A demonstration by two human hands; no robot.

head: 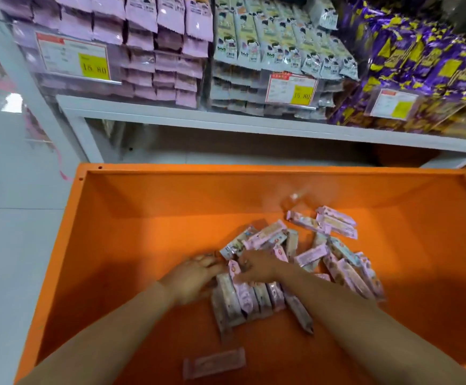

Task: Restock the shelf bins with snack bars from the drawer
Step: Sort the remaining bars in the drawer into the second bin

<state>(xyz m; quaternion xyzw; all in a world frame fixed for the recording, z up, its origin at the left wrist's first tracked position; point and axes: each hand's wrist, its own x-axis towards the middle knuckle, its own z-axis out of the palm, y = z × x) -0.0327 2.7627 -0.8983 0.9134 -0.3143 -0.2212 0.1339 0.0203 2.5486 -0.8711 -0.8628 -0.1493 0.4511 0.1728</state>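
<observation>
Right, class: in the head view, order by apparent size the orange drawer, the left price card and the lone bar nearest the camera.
1. orange drawer
2. left price card and lone bar: look alike; the bar is nearer the camera, so unranked.

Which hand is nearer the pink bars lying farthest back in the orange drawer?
Right. The right hand is on the pile, in front and left of the back bars; the left hand is further left again, beside the gathered row.
</observation>
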